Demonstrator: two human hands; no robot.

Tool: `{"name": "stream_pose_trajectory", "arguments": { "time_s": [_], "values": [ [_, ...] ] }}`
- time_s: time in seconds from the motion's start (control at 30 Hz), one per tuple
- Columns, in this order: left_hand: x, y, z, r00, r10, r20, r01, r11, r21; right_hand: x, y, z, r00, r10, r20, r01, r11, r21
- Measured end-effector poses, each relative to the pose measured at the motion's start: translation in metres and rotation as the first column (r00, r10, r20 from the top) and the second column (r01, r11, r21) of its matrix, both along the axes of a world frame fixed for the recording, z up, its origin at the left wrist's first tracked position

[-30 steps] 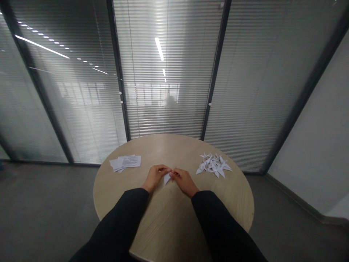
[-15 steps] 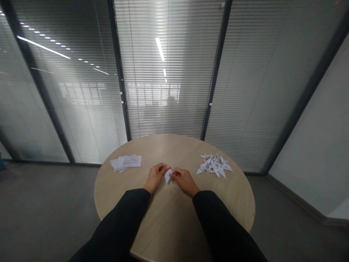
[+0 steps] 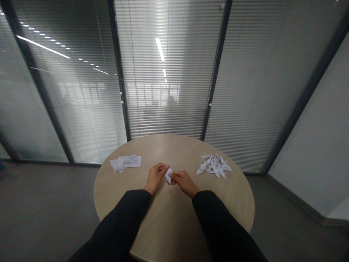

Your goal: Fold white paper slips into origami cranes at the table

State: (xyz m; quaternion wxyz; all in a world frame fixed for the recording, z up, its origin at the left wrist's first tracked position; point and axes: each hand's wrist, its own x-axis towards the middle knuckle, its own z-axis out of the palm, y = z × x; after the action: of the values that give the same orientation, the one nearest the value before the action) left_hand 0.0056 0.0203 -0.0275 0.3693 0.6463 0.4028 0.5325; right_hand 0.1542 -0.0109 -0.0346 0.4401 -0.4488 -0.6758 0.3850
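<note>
A small folded piece of white paper (image 3: 168,175) is held between my two hands, above the middle of the table. My left hand (image 3: 156,177) pinches its upper left edge with thumb and forefinger. From the other side, my right hand (image 3: 184,181) grips the paper's right edge, its thumb on top and a fingertip showing beneath the lower part. Part of the paper is covered by the fingers. To the right of my right hand lies a pile of folded white paper cranes (image 3: 214,165).
The light wooden table (image 3: 174,145) has a rounded far edge. Several flat sheets of printed paper (image 3: 128,161) lie overlapped at its left. Behind the table stands a glass partition with blinds (image 3: 169,116) and dark frames.
My right hand has shifted its grip lower on the folded paper, and a fingertip now shows below it. The paper has turned slightly. My left hand has stayed nearly in place.
</note>
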Motion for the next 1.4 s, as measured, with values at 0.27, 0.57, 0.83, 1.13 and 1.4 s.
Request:
{"name": "stream_pose_trajectory", "arguments": {
  "time_s": [0.27,0.57,0.83,1.13,1.4],
  "values": [
    [0.000,0.002,-0.005,0.994,-0.068,0.082,0.072,0.996,-0.046,-0.002,0.001,-0.003,0.994,-0.010,-0.113,-0.003,0.993,-0.120],
    [0.000,0.001,0.001,0.959,-0.108,0.262,0.153,0.976,-0.157,-0.001,0.004,-0.007,0.995,-0.004,-0.103,-0.005,0.996,-0.084],
    [-0.001,0.002,0.000,0.927,-0.070,0.368,0.145,0.973,-0.181,-0.003,0.006,-0.014,0.993,0.002,-0.120,-0.011,0.997,-0.072],
    [-0.004,0.002,0.004,0.919,-0.036,0.393,0.115,0.977,-0.180,-0.007,-0.001,-0.010,0.992,0.038,-0.120,-0.053,0.990,-0.127],
    [-0.006,0.007,0.003,0.957,-0.032,0.290,0.064,0.992,-0.104,-0.012,-0.011,0.007,0.989,0.081,-0.123,-0.098,0.985,-0.143]
  ]
}}
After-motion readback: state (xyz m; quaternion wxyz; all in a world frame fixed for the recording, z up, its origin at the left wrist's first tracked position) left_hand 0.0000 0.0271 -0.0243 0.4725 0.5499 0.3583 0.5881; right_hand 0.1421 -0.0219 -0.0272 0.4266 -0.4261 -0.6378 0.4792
